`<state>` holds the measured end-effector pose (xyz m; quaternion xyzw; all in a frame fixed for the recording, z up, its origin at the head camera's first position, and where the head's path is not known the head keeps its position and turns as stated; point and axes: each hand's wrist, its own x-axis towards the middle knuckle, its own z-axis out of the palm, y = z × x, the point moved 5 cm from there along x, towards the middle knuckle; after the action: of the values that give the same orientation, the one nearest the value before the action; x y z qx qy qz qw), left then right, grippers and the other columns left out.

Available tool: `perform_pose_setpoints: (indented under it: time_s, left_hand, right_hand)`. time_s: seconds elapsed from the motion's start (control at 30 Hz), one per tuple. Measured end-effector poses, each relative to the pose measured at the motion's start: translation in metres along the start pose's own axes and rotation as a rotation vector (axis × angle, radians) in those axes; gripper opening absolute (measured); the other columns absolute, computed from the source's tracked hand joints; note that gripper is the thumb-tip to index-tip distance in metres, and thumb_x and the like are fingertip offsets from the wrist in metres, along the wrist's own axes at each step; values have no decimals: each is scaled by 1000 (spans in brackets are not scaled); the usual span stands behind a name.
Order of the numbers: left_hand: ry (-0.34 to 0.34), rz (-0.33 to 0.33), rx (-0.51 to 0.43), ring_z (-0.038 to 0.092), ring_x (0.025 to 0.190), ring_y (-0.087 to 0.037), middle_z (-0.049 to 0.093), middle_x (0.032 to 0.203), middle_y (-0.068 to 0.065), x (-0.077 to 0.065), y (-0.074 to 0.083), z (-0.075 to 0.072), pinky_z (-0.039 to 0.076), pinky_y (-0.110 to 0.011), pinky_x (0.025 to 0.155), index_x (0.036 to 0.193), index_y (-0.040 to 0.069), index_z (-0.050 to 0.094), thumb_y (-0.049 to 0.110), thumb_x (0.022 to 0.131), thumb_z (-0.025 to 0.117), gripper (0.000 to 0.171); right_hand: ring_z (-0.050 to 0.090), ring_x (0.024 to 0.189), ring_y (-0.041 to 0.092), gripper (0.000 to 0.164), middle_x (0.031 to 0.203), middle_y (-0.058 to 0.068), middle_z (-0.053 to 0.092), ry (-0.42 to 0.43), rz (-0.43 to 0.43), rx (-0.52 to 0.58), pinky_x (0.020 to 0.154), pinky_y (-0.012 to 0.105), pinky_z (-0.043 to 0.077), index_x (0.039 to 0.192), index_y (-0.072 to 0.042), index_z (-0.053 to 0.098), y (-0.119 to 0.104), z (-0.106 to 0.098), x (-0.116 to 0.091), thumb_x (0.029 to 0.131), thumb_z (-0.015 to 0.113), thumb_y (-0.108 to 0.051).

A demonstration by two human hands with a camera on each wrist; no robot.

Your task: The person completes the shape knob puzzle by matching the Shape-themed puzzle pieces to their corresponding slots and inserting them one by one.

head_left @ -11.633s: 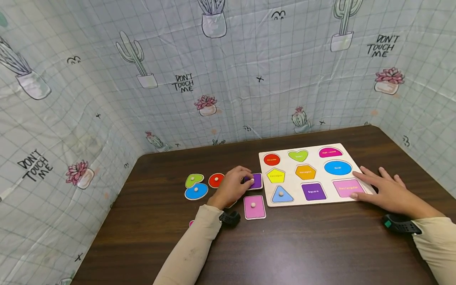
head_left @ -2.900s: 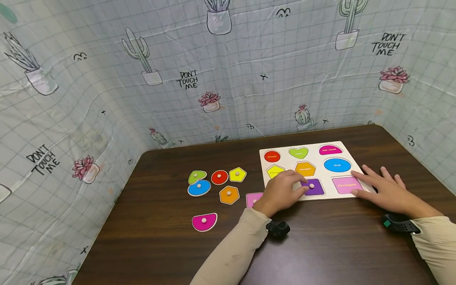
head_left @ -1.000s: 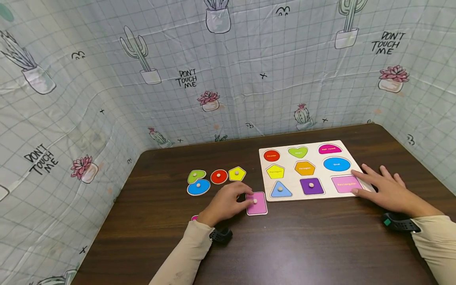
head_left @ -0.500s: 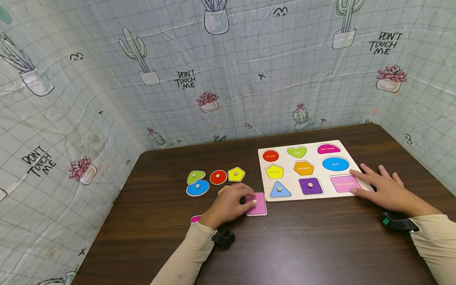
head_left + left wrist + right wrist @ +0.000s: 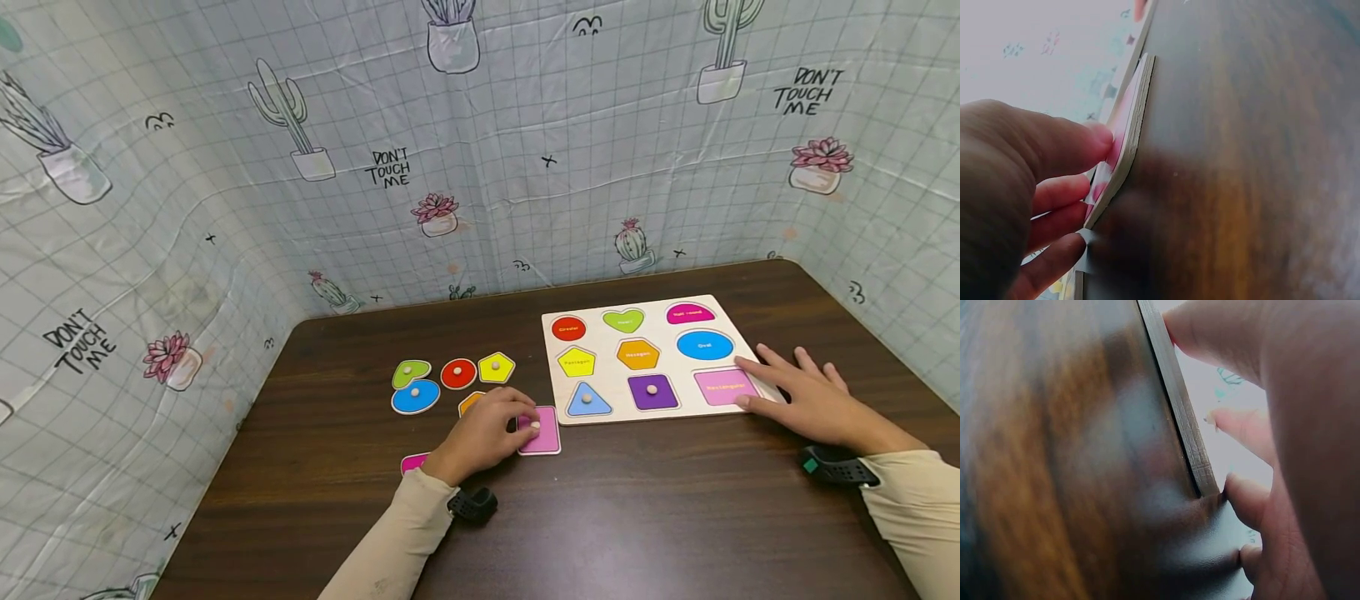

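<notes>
My left hand (image 5: 483,433) pinches the small knob of the pink rectangle puzzle piece (image 5: 547,437), which lies just left of the board. In the left wrist view the thumb and fingers come down on the pink face, and the piece's wooden edge (image 5: 1127,153) shows close over the table. The white shape puzzle board (image 5: 596,337) lies to the right; a blue triangle (image 5: 583,406) and a purple square (image 5: 663,400), both with knobs, sit in its front row. Fingers spread, my right hand (image 5: 813,402) rests on the board's right corner beside the printed pink rectangle (image 5: 720,389).
Loose knobbed pieces lie left of the board: a green heart (image 5: 403,379) partly under a blue oval (image 5: 426,400), a red circle (image 5: 452,379), and a yellow pentagon (image 5: 504,372). An orange hexagon (image 5: 468,405) and a magenta half round (image 5: 411,463) are partly hidden by the left hand.
The purple square has gone from the table into the board's square slot. My left hand has since moved back left to the pink rectangle's knob; the right hand has stayed put.
</notes>
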<state>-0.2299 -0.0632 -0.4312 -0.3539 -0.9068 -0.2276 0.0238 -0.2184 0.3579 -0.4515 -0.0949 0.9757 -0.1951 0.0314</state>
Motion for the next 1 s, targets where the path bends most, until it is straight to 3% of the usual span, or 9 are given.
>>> perform_pose_setpoints:
  time_s: [0.63, 1.0]
  left_hand:
    - [45, -1, -81, 59, 113, -16, 68, 116, 1, 3, -4, -2, 47, -31, 100, 103, 12, 77, 23, 91, 75, 16]
    - [102, -15, -104, 59, 112, -15, 67, 118, 2, 20, 4, 1, 47, -28, 98, 105, 10, 77, 25, 92, 74, 20]
  right_hand:
    - [4, 133, 73, 75, 156, 35, 21, 15, -14, 0, 97, 84, 1, 153, -7, 39, 0, 0, 0, 96, 61, -51]
    - [4, 134, 72, 77, 157, 34, 20, 16, -7, 11, 98, 83, -1, 153, -8, 39, 2, 0, 1, 95, 61, -54]
